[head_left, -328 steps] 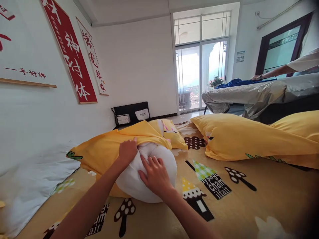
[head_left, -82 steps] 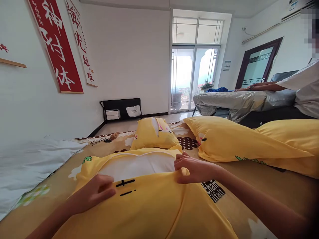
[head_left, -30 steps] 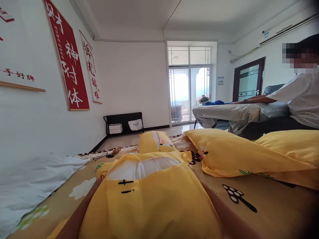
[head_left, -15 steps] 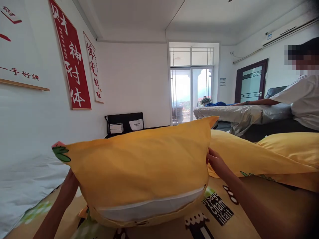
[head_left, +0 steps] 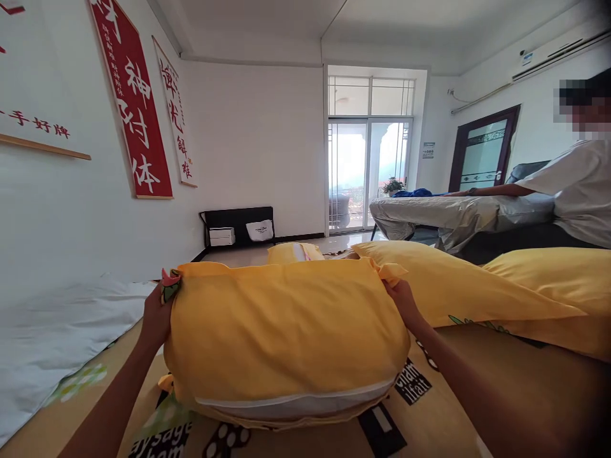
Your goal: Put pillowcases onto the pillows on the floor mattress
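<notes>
A plump pillow in a yellow pillowcase (head_left: 286, 337) stands on its long edge on a patterned brown sheet (head_left: 458, 401). Along its lower side the case gapes, and a white strip (head_left: 305, 402) of the inside shows. My left hand (head_left: 157, 313) is closed round the top left corner, where a pink and green print pokes out. The top right corner is pinched in my right hand (head_left: 401, 300), with a tip of cloth folded over above the fingers.
More yellow pillows (head_left: 429, 280) lie to the right, and a small one (head_left: 293, 251) is behind mine. White bedding (head_left: 67, 337) is on the left. A person in a white shirt (head_left: 582, 184) leans at a covered table (head_left: 443, 213). A black rack (head_left: 238, 226) stands by the wall.
Both hands have moved up to the pillow's top corners. Those corners are now bunched in the fingers, and the pillow's top edge sits lower. My view has tilted down slightly.
</notes>
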Action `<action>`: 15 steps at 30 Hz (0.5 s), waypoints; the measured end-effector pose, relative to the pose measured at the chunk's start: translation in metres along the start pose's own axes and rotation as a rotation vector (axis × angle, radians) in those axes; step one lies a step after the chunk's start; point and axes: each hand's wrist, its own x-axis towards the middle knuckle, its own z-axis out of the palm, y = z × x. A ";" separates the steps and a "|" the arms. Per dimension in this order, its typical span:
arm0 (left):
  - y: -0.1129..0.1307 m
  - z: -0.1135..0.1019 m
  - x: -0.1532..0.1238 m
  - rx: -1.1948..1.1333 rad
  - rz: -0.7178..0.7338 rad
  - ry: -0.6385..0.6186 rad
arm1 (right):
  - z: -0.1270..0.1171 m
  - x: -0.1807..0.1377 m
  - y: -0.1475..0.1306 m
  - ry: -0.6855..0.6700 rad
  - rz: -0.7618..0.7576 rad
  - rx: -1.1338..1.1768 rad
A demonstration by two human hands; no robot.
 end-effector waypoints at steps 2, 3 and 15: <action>0.016 -0.004 0.006 -0.025 -0.020 0.148 | -0.005 0.010 -0.022 0.099 -0.049 -0.020; 0.025 -0.008 0.011 -0.037 -0.012 0.265 | -0.010 0.015 -0.035 0.192 -0.083 -0.012; 0.087 -0.053 0.038 0.076 -0.230 0.586 | -0.014 0.038 -0.080 0.341 -0.116 -0.263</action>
